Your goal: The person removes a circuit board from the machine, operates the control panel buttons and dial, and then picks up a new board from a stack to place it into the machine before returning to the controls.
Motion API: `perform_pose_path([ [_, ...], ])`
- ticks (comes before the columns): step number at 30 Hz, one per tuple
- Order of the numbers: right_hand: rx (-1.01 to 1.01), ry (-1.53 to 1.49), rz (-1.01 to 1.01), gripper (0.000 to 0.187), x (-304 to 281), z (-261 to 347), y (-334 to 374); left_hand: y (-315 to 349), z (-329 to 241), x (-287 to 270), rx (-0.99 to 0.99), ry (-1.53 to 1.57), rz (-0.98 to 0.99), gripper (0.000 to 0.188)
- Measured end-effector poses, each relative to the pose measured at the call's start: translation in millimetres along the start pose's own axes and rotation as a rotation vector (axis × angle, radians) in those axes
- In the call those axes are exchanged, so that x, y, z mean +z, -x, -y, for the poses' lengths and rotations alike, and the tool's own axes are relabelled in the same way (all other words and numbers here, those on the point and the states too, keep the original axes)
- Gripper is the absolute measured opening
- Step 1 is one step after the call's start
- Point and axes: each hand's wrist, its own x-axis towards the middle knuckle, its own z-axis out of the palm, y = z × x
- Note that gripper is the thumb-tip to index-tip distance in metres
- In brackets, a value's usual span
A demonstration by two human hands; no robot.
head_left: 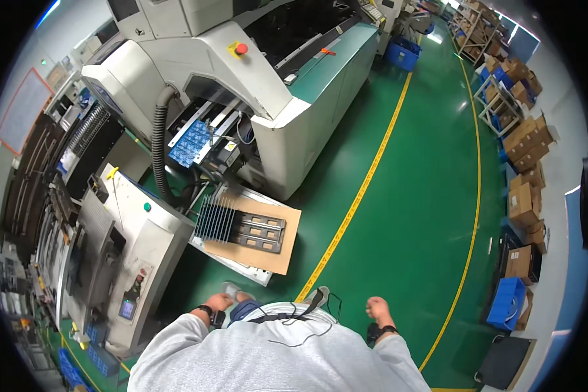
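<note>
My left hand (219,302) hangs low beside my body, its fingers loosely curled, with nothing visible in them. On the other side my right hand (376,307) is closed in a loose fist, holding nothing I can see. Each wrist carries a dark band. Ahead of my left hand, a black slotted rack (262,231) with several upright thin panels (217,219) rests on a sheet of brown cardboard (291,238). Beyond it, a blue circuit panel (191,142) lies on the rails of a large white machine (287,147). Neither hand touches these things.
A second white machine (160,251) with a small screen and buttons stands at the left. A grey corrugated hose (158,144) hangs between the machines. Yellow lines (366,183) mark the green floor. Cardboard boxes (522,202) and a blue bin (506,304) line the right wall.
</note>
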Motion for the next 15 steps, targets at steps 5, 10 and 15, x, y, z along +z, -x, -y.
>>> perform_pose_path([
  [5, 0.197, -0.049, -0.158, 0.018, -126, -51, -3, 3, -147, 12, 0.351, -0.072, -0.054, 0.04],
  [10, 0.227, -0.192, -0.132, 0.019, -161, -63, -14, -15, -235, 1, 0.385, -0.014, -0.086, 0.039],
  [15, 0.109, -0.272, -0.035, 0.017, -142, -36, -24, -51, -257, 4, 0.295, -0.062, -0.06, 0.043],
])
